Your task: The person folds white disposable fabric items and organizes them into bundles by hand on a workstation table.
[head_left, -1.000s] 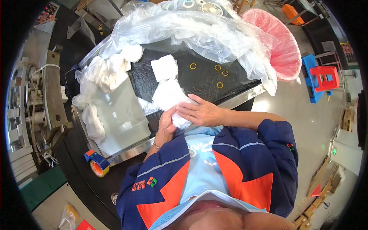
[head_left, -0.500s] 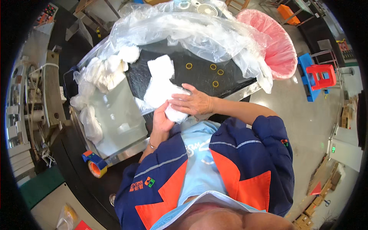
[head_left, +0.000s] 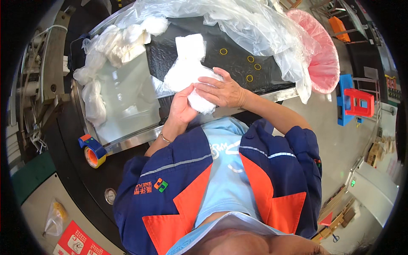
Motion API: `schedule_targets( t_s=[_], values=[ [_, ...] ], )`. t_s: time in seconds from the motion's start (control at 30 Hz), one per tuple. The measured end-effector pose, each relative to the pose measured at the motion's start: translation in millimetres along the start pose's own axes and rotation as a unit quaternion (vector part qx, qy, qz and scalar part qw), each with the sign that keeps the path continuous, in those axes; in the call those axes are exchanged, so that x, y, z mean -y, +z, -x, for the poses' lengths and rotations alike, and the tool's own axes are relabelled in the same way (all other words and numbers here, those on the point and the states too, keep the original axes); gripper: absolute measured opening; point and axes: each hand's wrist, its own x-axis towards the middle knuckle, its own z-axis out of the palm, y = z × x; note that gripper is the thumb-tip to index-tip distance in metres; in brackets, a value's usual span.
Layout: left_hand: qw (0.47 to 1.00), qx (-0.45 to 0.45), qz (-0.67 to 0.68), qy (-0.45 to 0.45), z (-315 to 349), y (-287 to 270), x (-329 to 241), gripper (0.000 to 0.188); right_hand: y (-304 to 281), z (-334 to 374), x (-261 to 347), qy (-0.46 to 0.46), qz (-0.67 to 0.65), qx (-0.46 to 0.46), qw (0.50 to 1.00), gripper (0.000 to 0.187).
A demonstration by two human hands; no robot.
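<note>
My left hand and my right hand together grip a white folded cloth bundle at the near edge of the black work surface. The left hand holds its lower side, the right hand lies flat over its top. The bundle joins a larger heap of white cloth lying further back on the black surface. Several yellow rubber bands lie on the surface just beyond my right hand.
A big clear plastic sheet covers the back of the table. More white cloth pieces lie at the left on a shiny metal tray. A tape roll sits at the front left. A pink bag and a red stool stand right.
Both hands stayed on the white bundle, folding it tighter; the right hand shifted a little to cover its top.
</note>
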Motion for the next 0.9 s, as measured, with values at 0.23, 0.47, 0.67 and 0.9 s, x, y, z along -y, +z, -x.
schedule_targets(
  t_s=[0.23,0.47,0.67,0.9],
  values=[
    [0.999,0.011,-0.028,0.011,6.4,16.0,8.3,0.036,-17.7,-16.7,-6.3,-0.031,-0.009,-0.036,0.999,0.027],
    [0.987,-0.060,-0.121,0.084,17.7,36.2,-17.5,0.041,-53.4,-48.6,-1.2,0.068,-0.150,-0.098,0.981,0.028],
    [0.959,0.246,-0.081,0.112,19.8,39.1,-29.8,0.104,-47.9,-50.1,-3.8,0.503,-0.602,-0.160,0.600,0.024],
    [0.864,-0.054,-0.435,0.248,11.0,41.5,-21.7,0.063,0.3,-22.1,5.4,0.606,-0.649,-0.245,0.389,0.028]
  ],
)
